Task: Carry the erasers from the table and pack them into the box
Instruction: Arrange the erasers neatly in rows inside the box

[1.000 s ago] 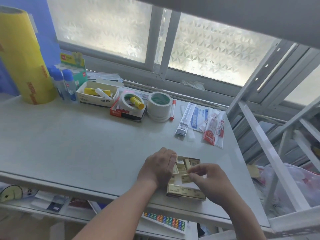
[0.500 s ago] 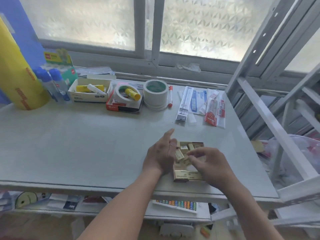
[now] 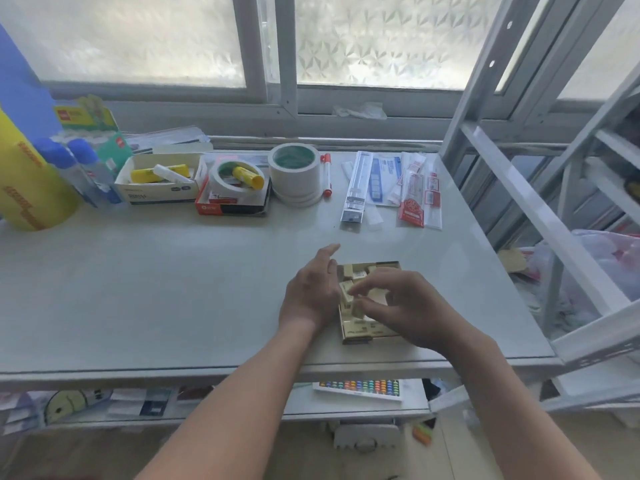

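Head view: my left hand (image 3: 311,294) has straightened beside the box (image 3: 360,336); my right hand (image 3: 412,310) pinches an eraser (image 3: 356,309) inside, packing nearly done.

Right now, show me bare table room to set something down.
Largest bare patch: table left of the left hand, between the back row and the front edge. A smaller strip lies between the box and the tape roll. Crowded: the back row from yellow roll to packets, and the box, where the right hand pinches an eraser.

Bright daylight floods through the frosted window (image 3: 381,39) — soft overall, edges bowed by wide-angle distortion.
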